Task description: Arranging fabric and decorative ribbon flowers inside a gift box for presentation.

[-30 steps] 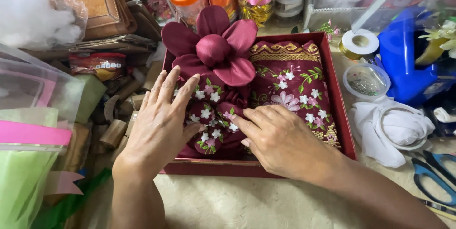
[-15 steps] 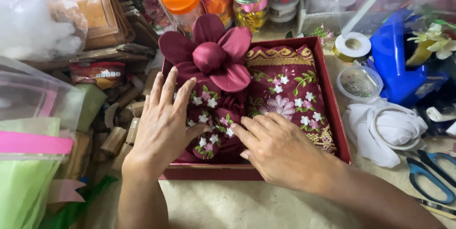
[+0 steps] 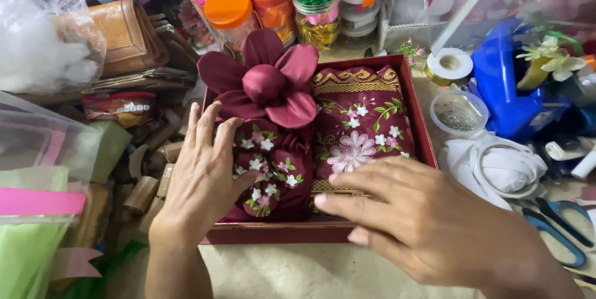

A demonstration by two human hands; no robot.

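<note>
On the far left we see a clear bag of white stuffing (image 3: 43, 51) and a pink and green plastic bag (image 3: 31, 212). Little wooden pieces (image 3: 146, 181) lie in a heap next to them.

Our left hand (image 3: 202, 178) lies flat with its fingers spread wide. It grips nothing. It presses on the left side of the dark red cloth with small white flowers (image 3: 273, 175). That cloth sits inside a red tray (image 3: 425, 131), in the middle of the table.

At the top of the tray we see a big cloth flower (image 3: 267, 85) with dark red petals. It looks all folded and done. The right half of the cloth, with its big pink flower (image 3: 351, 150) and gold edge, looks smooth and neat too.

Our right hand (image 3: 428, 224) is open and flat, fingers pointing left. It hovers over the front edge of the tray, near the gold trim, and holds nothing.

We think most of the work is done. Only small pats and tucks at the lower left seem to be left.

On the right lie a tape roll (image 3: 450, 64), a small round tub (image 3: 459, 113), white cloth (image 3: 496, 165) and blue scissors (image 3: 555, 227). Jars with orange lids (image 3: 230, 10) stand behind the tray.
</note>
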